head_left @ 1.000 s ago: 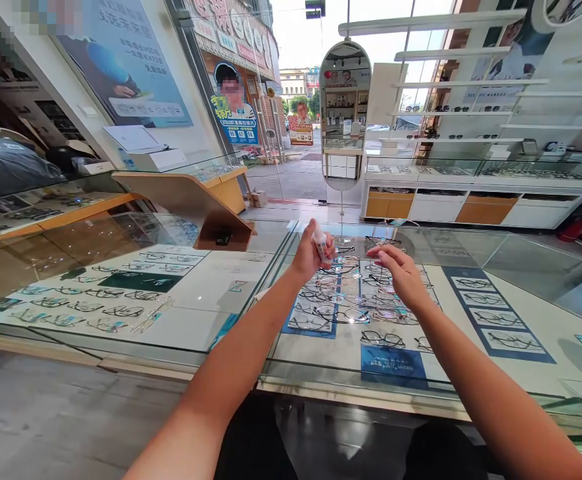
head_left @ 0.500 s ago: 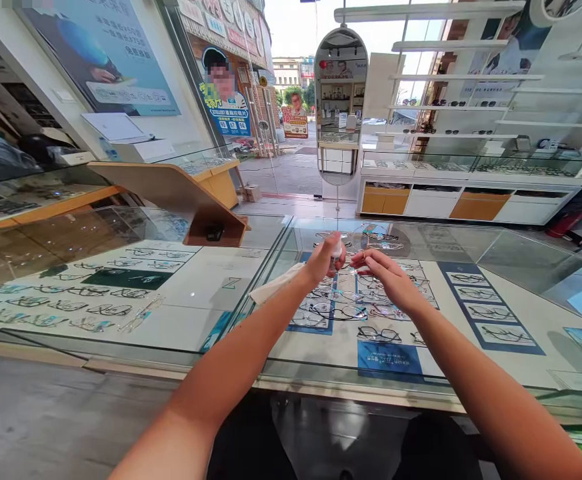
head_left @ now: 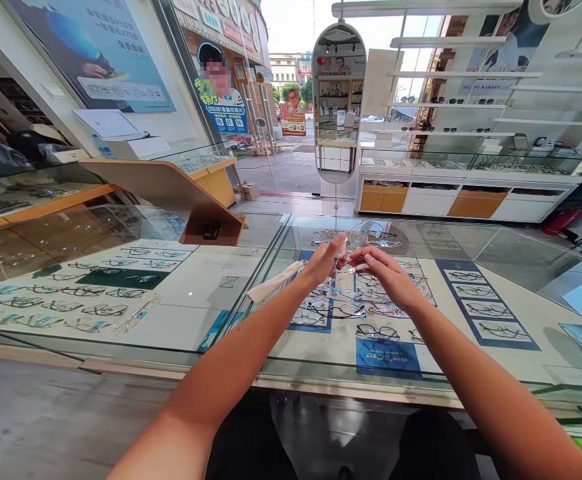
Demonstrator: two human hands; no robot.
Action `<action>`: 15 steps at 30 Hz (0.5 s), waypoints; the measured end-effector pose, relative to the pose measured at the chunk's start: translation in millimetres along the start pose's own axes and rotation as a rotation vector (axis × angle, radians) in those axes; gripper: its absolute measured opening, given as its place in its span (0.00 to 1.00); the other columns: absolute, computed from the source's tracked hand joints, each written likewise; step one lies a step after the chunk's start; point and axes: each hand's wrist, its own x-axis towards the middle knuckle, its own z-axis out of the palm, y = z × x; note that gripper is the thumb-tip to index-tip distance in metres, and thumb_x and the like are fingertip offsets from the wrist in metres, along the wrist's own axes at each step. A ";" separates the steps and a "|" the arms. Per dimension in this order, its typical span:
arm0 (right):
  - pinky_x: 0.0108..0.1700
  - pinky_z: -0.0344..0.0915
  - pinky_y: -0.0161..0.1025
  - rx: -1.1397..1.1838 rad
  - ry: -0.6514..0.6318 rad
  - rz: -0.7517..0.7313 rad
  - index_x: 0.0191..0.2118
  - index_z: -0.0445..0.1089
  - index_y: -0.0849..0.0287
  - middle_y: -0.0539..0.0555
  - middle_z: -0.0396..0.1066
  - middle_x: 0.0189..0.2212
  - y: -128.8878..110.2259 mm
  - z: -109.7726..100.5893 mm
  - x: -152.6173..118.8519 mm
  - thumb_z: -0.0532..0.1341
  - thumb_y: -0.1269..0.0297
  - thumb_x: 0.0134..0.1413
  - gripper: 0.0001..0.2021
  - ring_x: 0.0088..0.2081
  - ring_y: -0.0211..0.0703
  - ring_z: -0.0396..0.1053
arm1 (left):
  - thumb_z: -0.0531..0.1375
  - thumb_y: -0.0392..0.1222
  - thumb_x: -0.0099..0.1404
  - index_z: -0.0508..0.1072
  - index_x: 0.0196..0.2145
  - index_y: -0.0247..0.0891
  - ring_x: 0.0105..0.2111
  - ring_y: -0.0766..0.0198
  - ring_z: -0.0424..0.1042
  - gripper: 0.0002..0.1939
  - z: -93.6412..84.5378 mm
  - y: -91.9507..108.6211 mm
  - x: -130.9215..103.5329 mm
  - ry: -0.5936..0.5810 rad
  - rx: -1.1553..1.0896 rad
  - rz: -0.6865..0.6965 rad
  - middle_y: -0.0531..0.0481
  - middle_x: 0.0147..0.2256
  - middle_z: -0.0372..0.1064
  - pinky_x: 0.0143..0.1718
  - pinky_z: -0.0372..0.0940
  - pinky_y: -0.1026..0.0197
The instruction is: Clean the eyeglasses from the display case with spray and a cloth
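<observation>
Clasping a bottle (head_left: 341, 253), the left hand (head_left: 327, 261) hovers beside the half-curled right hand (head_left: 387, 270), contents unclear, inside the counter's front edge (head_left: 351, 395).

The left hand (head_left: 327, 261) has brought the bottle (head_left: 341, 253) across, from well apart to just beside the right hand (head_left: 385, 272), and now covers most of it. The cloth (head_left: 272, 284), mostly hidden by the left forearm (head_left: 248, 343) earlier, now shows.
</observation>
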 end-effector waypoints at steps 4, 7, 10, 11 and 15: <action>0.57 0.69 0.48 0.099 0.104 0.028 0.48 0.81 0.48 0.53 0.80 0.48 0.7 -3.2 3.0 0.65 0.44 0.68 0.15 0.54 0.50 0.74 | 0.49 0.78 0.67 0.66 0.25 0.40 0.24 0.66 0.57 0.37 1.6 1.6 -1.5 -0.010 0.055 0.038 0.51 0.24 0.61 0.25 0.54 0.62; 0.55 0.70 0.47 0.173 0.174 0.046 0.46 0.80 0.48 0.53 0.80 0.46 -1.3 -3.5 5.3 0.68 0.43 0.64 0.16 0.52 0.50 0.75 | 0.50 0.76 0.69 0.63 0.24 0.40 0.24 0.66 0.55 0.36 4.0 0.8 -3.1 -0.074 0.165 0.108 0.52 0.23 0.60 0.25 0.52 0.61; 0.54 0.70 0.46 0.223 0.206 0.051 0.46 0.80 0.48 0.54 0.80 0.46 -3.1 -3.3 6.4 0.69 0.43 0.62 0.16 0.51 0.49 0.75 | 0.51 0.74 0.71 0.61 0.23 0.40 0.25 0.65 0.55 0.34 7.9 -2.8 -4.8 -0.119 0.235 0.177 0.53 0.23 0.58 0.27 0.50 0.60; 0.54 0.70 0.46 0.233 0.205 0.051 0.46 0.80 0.48 0.54 0.80 0.46 -3.4 -3.4 6.5 0.69 0.43 0.62 0.16 0.50 0.49 0.75 | 0.51 0.73 0.71 0.60 0.23 0.40 0.25 0.65 0.54 0.34 9.3 -3.9 -5.4 -0.130 0.249 0.185 0.53 0.23 0.58 0.28 0.50 0.59; 0.53 0.70 0.45 0.229 0.184 0.055 0.47 0.80 0.48 0.54 0.80 0.47 -2.9 -4.1 5.4 0.68 0.44 0.63 0.16 0.51 0.49 0.74 | 0.51 0.74 0.71 0.59 0.22 0.40 0.25 0.65 0.55 0.36 10.6 -4.4 -6.4 -0.136 0.249 0.150 0.52 0.22 0.58 0.28 0.52 0.58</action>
